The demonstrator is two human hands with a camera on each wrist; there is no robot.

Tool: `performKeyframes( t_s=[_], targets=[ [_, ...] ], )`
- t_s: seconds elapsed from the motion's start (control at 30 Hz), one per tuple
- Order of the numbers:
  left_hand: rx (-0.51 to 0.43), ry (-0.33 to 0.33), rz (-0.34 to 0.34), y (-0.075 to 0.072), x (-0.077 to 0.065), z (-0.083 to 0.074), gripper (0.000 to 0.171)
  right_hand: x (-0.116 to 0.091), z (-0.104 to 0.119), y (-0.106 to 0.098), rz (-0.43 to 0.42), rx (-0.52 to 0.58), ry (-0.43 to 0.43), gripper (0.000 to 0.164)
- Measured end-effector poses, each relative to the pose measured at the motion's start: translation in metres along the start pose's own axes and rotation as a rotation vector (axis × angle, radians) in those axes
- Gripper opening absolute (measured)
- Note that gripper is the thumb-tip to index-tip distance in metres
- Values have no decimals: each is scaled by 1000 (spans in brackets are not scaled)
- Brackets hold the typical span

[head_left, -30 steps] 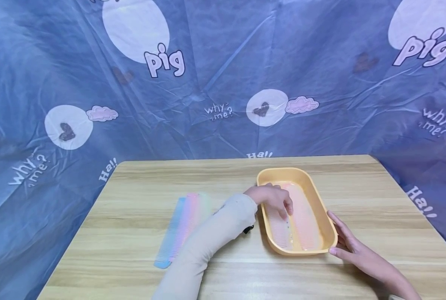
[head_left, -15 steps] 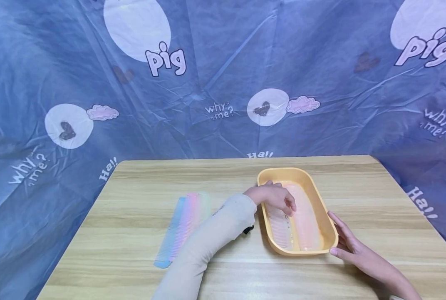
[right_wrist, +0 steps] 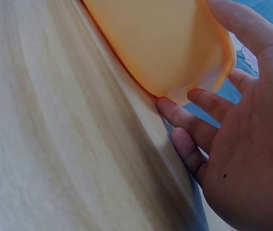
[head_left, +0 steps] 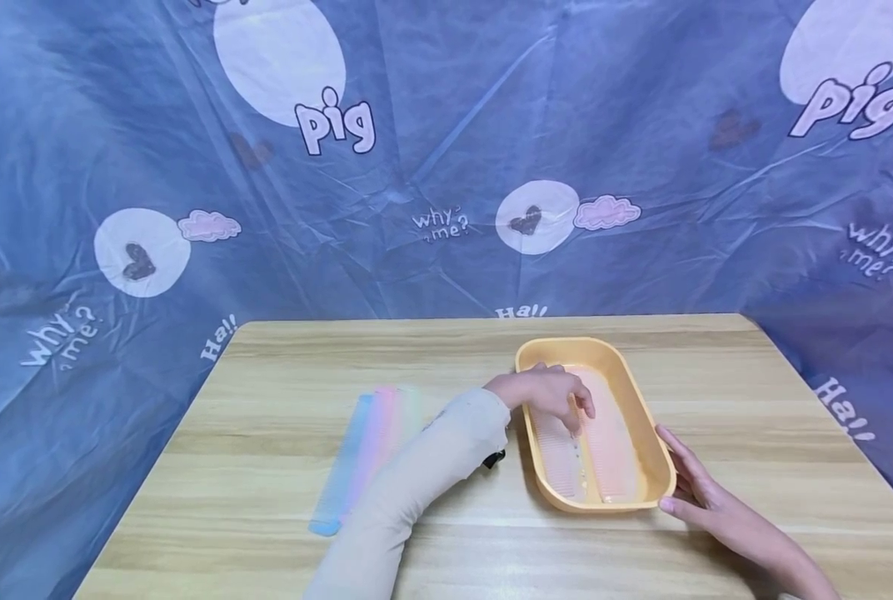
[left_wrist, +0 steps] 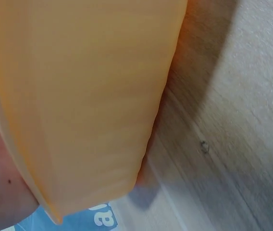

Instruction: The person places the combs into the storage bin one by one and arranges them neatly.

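Observation:
A yellow plastic tray (head_left: 645, 417) stands on the table's right side. Inside lie a pale comb (head_left: 559, 471) along its left and a pink comb (head_left: 613, 454) to the right. Over the tray's left rim reaches my left hand (head_left: 547, 393); its fingertips point down, spread apart, at the combs, and nothing is visible between them. The left wrist view shows mostly the tray's outer wall (left_wrist: 88, 96), hiding those fingers. My right hand (right_wrist: 252, 130) rests against the tray's near right corner from outside, with fairly straight fingers touching the wall.
Left on the wooden table (head_left: 251, 450) lie a blue comb (head_left: 345, 467), a pink-purple comb (head_left: 379, 433) and a pale green comb (head_left: 411, 408), side by side, partly behind my left sleeve (head_left: 416, 483). A printed blue cloth (head_left: 431, 150) hangs behind the table.
My left fingertips have shifted slightly and spread apart inside the tray. The pink comb has moved a little. My right hand keeps its place at the tray.

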State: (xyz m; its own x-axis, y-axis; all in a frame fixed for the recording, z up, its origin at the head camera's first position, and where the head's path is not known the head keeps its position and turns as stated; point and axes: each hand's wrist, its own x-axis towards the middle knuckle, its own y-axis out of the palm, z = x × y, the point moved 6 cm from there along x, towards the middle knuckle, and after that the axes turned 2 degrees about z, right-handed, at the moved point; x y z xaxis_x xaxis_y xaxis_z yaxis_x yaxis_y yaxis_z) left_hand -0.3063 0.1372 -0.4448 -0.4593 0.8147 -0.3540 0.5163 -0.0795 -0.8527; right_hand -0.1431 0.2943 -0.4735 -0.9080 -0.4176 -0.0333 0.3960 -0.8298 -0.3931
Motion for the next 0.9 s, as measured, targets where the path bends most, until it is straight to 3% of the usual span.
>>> performKeyframes(
  t_s=[0.3,0.47,0.77,0.9],
  targets=[
    [-110,73,-69,-11,-9,3,35,2,-1,0,5,-11,-2,83],
    [-180,82,-129,-18,-17,8,39,0,-1,0,8,-7,-12,83],
    [-179,132,-265,-33,-33,22,41,2,-3,0,22,20,-8,82],
    [-237,131,-304,-38,-40,33,43,2,-4,0,31,31,-6,82]
  ],
)
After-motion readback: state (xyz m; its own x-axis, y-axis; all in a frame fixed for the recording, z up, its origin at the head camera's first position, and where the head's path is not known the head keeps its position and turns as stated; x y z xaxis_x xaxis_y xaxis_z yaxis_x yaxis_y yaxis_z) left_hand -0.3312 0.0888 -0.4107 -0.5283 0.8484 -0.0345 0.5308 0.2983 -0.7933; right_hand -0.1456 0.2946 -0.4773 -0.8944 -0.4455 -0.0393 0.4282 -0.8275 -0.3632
